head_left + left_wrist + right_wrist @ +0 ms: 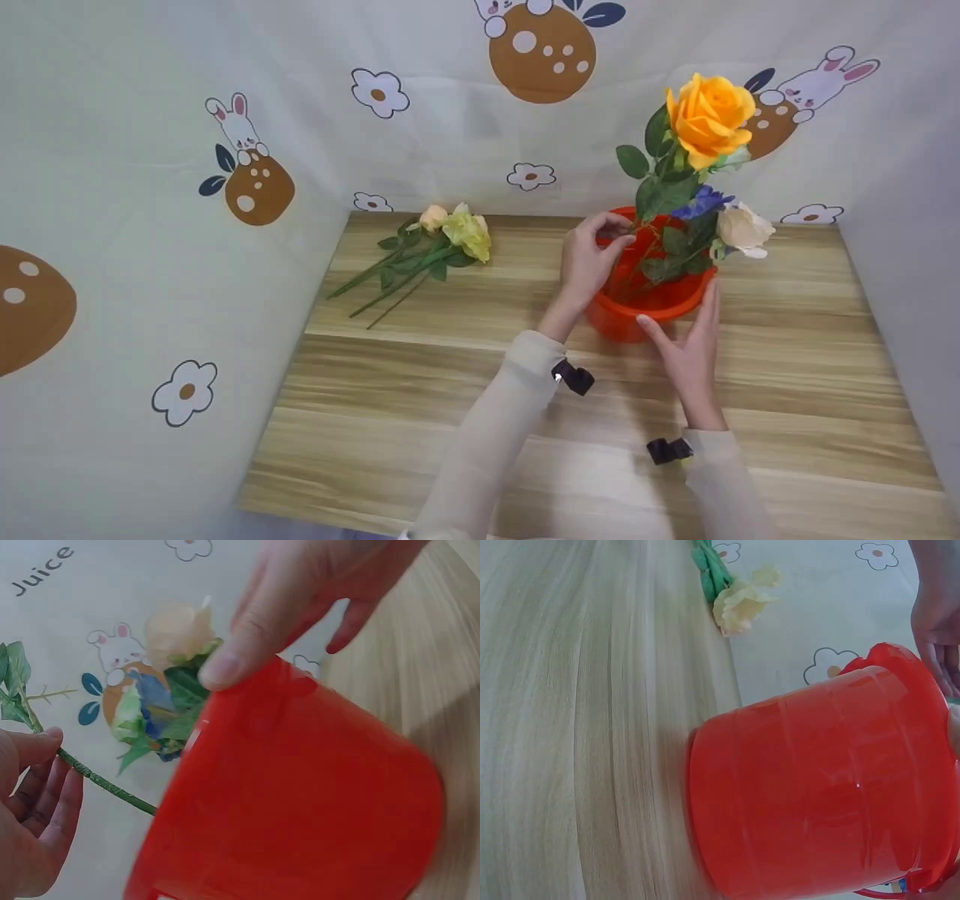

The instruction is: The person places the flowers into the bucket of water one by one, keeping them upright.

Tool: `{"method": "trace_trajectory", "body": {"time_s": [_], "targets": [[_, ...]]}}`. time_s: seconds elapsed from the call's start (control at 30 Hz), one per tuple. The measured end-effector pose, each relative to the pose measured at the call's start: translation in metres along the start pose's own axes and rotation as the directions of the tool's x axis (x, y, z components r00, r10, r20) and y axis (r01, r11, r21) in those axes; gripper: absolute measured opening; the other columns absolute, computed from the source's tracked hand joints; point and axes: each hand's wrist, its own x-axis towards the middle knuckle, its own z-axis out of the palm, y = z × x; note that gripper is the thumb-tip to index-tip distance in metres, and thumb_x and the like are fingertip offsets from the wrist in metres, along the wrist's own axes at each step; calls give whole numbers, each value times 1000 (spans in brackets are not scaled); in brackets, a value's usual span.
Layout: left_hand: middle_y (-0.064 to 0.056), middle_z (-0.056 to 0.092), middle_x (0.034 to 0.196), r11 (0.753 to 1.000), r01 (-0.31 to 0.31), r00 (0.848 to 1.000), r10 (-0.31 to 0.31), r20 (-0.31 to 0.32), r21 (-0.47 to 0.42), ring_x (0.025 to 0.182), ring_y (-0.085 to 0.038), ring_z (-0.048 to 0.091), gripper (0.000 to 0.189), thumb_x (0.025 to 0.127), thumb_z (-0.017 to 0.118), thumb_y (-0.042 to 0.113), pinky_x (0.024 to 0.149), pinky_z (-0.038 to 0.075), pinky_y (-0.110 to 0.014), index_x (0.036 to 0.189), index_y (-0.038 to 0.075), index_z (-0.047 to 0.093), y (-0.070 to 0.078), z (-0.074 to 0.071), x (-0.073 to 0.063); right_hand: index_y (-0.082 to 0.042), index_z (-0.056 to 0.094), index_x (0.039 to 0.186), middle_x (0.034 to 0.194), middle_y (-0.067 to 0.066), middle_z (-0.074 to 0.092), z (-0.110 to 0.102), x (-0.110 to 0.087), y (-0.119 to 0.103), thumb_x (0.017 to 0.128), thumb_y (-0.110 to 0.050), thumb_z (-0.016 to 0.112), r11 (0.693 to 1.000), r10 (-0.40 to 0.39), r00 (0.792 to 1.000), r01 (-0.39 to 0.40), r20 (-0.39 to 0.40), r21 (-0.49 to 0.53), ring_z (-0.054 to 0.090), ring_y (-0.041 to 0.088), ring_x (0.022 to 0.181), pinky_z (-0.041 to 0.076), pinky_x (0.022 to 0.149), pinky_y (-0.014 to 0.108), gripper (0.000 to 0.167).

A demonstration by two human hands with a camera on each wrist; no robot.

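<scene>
My left hand (589, 255) is at the left side of the red bucket's mouth and pinches the green stem (105, 784) of an orange rose (709, 120). That stem runs down into the bucket (619, 324); its lower end is hidden in the left wrist view. My right hand (690, 356) rests against the bucket's near right rim, thumb and fairly straight fingers spread apart. Beside the rose, a blue flower (701, 202) and a cream rose (744, 229) stand in the bucket and lean right. A pale flower (733, 159) is partly hidden behind the orange bloom.
On the wooden table (390, 420), left of the bucket, lie a yellow flower (469, 234) and a small peach flower (433, 217) with their stems toward the near left. A printed cloth (450, 142) hangs behind the table and along its sides.
</scene>
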Motion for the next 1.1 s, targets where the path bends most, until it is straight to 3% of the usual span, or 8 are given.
{"method": "trace_trajectory", "body": {"time_s": [0.23,0.47,0.63,0.8,1.1], "targets": [[-2,73,95,990,84,994,-92,64,117,84,-6,66,15,86,77,12,83,57,-17,99,10,72,-17,10,-5,-19,3,162,170,0,2,2,0,1,82,-33,82,1000,-19,1000,19,1,-2,5,19,157,9,128,50,113],[4,73,94,942,117,981,-160,114,316,84,-4,65,14,87,77,17,80,52,-9,99,16,71,-20,14,-4,-22,1,161,169,-4,0,0,-2,0,83,-37,81,1000,6,1000,-6,5,-8,5,19,157,11,128,50,112],[7,73,91,905,130,972,-198,129,404,81,-3,64,12,87,77,21,76,49,-7,97,18,71,-18,16,-1,-22,2,161,170,0,2,-1,-1,-1,83,-35,81,1000,2,1000,-2,5,-4,6,19,157,11,128,50,112],[7,73,92,891,144,968,-217,125,431,82,-2,65,11,88,76,22,76,50,-9,98,18,71,-19,16,1,-23,3,161,170,1,3,-1,-1,-2,83,-32,82,1000,-8,1000,8,-2,8,6,18,156,11,128,49,112],[3,73,92,922,152,970,-208,123,356,81,-4,66,10,89,76,16,74,50,-6,96,13,70,-21,14,1,-19,3,162,170,0,2,-1,-3,-1,82,-35,82,1000,4,1000,-4,1,-5,5,21,157,10,127,52,113]]}}
